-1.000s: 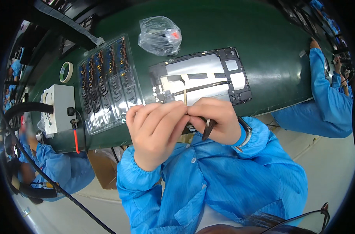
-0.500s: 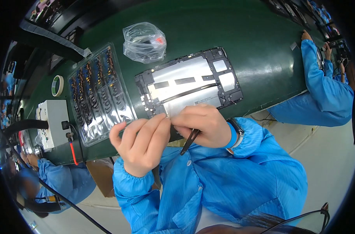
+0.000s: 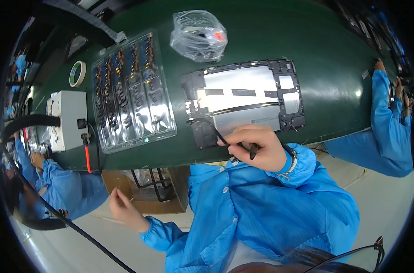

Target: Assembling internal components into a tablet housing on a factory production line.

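My right hand (image 3: 257,144) is closed around black tweezers (image 3: 218,133). Their bent dark tip reaches over the left part of an opened tablet housing (image 3: 243,119), a black frame with a silver metal plate, dark pads and a black ribbon cable (image 3: 248,108) across it. The housing lies flat on the green table. Down to the left, off the table, my left hand (image 3: 127,213) hangs beside a cardboard box (image 3: 174,205). Its fingertips are drawn together; anything between them is too small to make out.
A clear tray (image 3: 133,98) with several rows of small parts lies left of the housing. A plastic bag (image 3: 198,36) sits behind it. Farther left are a tape roll (image 3: 77,73) and a white box (image 3: 69,120) with hoses. Other people in blue sit at both sides.
My left hand has left the housing's near edge and swung down left, beside the cardboard box. My right hand has turned the tweezers so their tip points at the housing. The view has shifted.
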### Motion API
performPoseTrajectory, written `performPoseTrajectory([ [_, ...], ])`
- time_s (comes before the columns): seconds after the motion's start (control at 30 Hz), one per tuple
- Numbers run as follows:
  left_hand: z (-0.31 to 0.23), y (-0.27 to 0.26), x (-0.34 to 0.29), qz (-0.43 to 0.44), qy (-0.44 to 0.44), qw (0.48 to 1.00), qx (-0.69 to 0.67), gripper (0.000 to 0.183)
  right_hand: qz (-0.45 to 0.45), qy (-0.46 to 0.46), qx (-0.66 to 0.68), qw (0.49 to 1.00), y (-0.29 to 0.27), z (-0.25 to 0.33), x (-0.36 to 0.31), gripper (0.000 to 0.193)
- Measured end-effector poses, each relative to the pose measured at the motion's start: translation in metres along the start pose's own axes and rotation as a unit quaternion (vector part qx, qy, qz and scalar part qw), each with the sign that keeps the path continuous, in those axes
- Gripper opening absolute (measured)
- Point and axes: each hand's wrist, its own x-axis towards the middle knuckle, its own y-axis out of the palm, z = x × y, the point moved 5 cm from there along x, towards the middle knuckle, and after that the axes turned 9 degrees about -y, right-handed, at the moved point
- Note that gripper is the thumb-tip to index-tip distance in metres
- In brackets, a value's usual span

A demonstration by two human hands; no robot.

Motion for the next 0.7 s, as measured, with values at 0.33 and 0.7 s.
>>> performPoseTrajectory([
  [0.33,0.002,0.016,0.006,0.042,-0.147,0.988,-0.009,0.018,-0.024,0.019,0.062,0.998,0.014,-0.001,0.002,0.020],
  [0.7,-0.205,0.055,-0.019,0.272,0.135,0.809,-0.504,0.033,-0.016,0.025,0.039,0.999,0.020,0.009,-0.002,0.024],
])
